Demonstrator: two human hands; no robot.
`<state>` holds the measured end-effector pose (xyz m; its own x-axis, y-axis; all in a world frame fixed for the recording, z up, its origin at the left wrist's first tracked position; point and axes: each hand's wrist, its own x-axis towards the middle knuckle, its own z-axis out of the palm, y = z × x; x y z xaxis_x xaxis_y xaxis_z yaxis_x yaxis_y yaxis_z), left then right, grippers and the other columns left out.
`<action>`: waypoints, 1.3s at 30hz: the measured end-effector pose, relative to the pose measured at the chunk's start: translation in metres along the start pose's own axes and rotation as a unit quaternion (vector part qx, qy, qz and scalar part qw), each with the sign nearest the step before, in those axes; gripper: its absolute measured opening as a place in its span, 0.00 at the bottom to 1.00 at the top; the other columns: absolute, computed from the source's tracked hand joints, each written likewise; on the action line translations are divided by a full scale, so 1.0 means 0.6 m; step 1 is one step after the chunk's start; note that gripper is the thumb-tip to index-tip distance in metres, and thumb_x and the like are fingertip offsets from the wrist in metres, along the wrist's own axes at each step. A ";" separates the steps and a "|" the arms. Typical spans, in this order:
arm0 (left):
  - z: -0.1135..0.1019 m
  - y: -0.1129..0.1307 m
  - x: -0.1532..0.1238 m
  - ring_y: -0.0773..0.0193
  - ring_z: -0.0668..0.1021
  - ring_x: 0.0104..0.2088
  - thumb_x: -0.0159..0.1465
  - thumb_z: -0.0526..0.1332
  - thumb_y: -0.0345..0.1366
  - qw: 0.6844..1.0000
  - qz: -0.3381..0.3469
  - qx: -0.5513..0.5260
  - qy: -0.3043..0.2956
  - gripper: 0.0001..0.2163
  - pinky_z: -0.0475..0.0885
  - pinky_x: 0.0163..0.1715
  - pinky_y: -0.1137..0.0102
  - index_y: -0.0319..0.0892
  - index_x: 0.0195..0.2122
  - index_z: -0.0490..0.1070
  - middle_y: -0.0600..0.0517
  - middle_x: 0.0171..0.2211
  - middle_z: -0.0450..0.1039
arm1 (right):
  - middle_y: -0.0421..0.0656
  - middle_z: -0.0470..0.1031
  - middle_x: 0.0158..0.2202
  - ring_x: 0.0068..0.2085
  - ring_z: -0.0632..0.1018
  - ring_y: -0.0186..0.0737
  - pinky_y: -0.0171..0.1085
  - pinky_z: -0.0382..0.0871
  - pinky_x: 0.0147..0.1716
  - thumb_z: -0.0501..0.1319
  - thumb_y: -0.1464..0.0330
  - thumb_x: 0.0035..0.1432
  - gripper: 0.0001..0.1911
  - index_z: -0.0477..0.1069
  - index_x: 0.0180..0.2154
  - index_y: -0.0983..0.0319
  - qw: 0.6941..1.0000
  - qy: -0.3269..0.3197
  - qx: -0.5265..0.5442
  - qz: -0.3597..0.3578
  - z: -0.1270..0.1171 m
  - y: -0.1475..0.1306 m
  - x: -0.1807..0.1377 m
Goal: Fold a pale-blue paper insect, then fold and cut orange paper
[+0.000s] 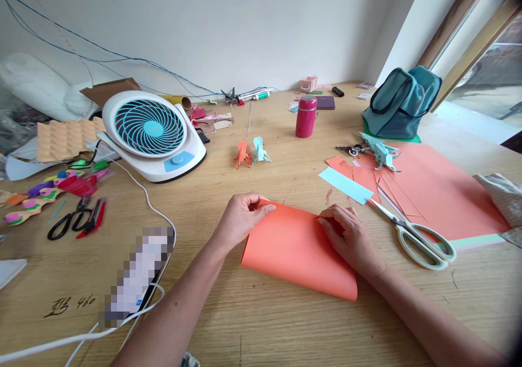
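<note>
The table (212, 334) reads "460" (86, 302); both grips (240, 223) (351, 237) hold orange paper (293, 247).

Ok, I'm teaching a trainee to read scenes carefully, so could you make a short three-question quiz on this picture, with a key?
1. True or false: the left hand and the right hand both touch the orange paper.

2. Where does the pink flask stand, as seen in this view?
(a) on top of the orange paper
(b) between the fan and the teal bag
(c) to the left of the fan

3. Fill the gap: the white-handled scissors lie nearer the ____ hand.

Key: 1. True. 2. (b). 3. right.
</note>
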<state>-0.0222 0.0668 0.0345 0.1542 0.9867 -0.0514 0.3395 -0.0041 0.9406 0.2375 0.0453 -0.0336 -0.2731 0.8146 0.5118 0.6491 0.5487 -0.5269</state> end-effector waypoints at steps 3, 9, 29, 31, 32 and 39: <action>0.001 0.002 -0.002 0.67 0.71 0.25 0.56 0.66 0.45 1.000 -0.006 -0.007 -0.002 0.13 0.64 0.23 0.75 0.38 0.28 0.75 0.54 0.24 0.72 | 0.41 0.74 0.32 0.35 0.74 0.41 0.43 0.61 0.39 0.55 0.69 0.68 0.06 0.66 0.36 0.58 1.000 0.000 0.009 0.009 0.000 -0.001 0.000; 0.001 0.006 -0.006 0.67 0.72 0.25 0.56 0.65 0.45 1.000 -0.026 0.000 -0.003 0.13 0.64 0.23 0.74 0.38 0.28 0.74 0.54 0.23 0.72 | 0.41 0.75 0.32 0.34 0.74 0.42 0.43 0.63 0.39 0.56 0.68 0.67 0.06 0.67 0.35 0.57 0.999 -0.006 0.034 0.042 0.001 -0.003 0.000; 0.005 -0.025 0.003 0.68 0.70 0.24 0.56 0.65 0.47 0.999 -0.041 -0.014 -0.030 0.15 0.63 0.24 0.74 0.39 0.28 0.73 0.56 0.23 0.69 | 0.40 0.77 0.30 0.31 0.74 0.41 0.41 0.61 0.36 0.57 0.67 0.66 0.07 0.67 0.32 0.58 0.996 -0.053 0.022 0.066 0.004 0.005 0.006; 0.009 -0.043 0.002 0.69 0.69 0.24 0.57 0.64 0.46 0.998 -0.044 -0.003 -0.041 0.13 0.62 0.24 0.74 0.40 0.27 0.71 0.56 0.23 0.69 | 0.40 0.77 0.30 0.32 0.75 0.41 0.41 0.60 0.37 0.57 0.68 0.65 0.07 0.67 0.32 0.59 0.994 -0.089 0.012 0.065 0.005 0.010 0.008; 0.010 -0.051 0.000 0.69 0.69 0.24 0.58 0.63 0.45 0.998 -0.045 0.011 -0.047 0.13 0.62 0.24 0.74 0.40 0.27 0.70 0.56 0.23 0.69 | 0.40 0.77 0.30 0.32 0.76 0.41 0.41 0.59 0.38 0.57 0.69 0.65 0.07 0.68 0.33 0.59 0.992 -0.108 0.005 0.061 0.006 0.013 0.009; 0.013 -0.076 -0.013 0.65 0.72 0.29 0.61 0.59 0.34 0.964 0.007 0.263 -0.038 0.07 0.62 0.30 0.71 0.42 0.26 0.71 0.54 0.28 0.73 | 0.41 0.76 0.33 0.35 0.75 0.40 0.38 0.57 0.38 0.57 0.69 0.66 0.06 0.69 0.33 0.60 0.982 -0.182 -0.043 0.028 0.013 0.014 0.012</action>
<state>-0.0316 0.0579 -0.0109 0.2220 0.9715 -0.0833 0.7578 -0.1182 0.6417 0.2354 0.0573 -0.0398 -0.4605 0.8650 0.1994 0.7237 0.4959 -0.4800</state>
